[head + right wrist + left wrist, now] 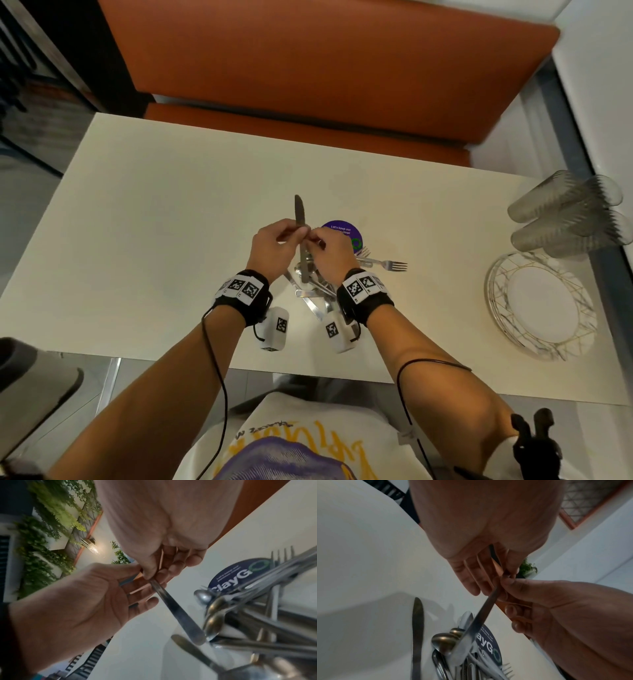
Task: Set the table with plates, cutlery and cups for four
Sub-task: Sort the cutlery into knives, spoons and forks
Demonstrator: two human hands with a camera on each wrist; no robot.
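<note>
A table knife (299, 210) is held above the white table (154, 240), blade pointing away from me and handle hanging down. My left hand (294, 234) and right hand (317, 238) meet at its middle and both pinch it. The left wrist view shows the knife (481, 612) slanting down from the left hand (488, 574). In the right wrist view the right hand (154, 574) pinches the knife (180, 616) with thumb and fingers. Below lies a pile of cutlery (317, 291) with spoons (443, 642), forks (387, 264) and another knife (417, 635).
A stack of gold-patterned plates (507, 329) sits at the table's right edge, with several clear glasses (565, 212) lying behind it. A round purple sticker (342, 231) lies by the cutlery. An orange bench (308, 68) runs along the far side.
</note>
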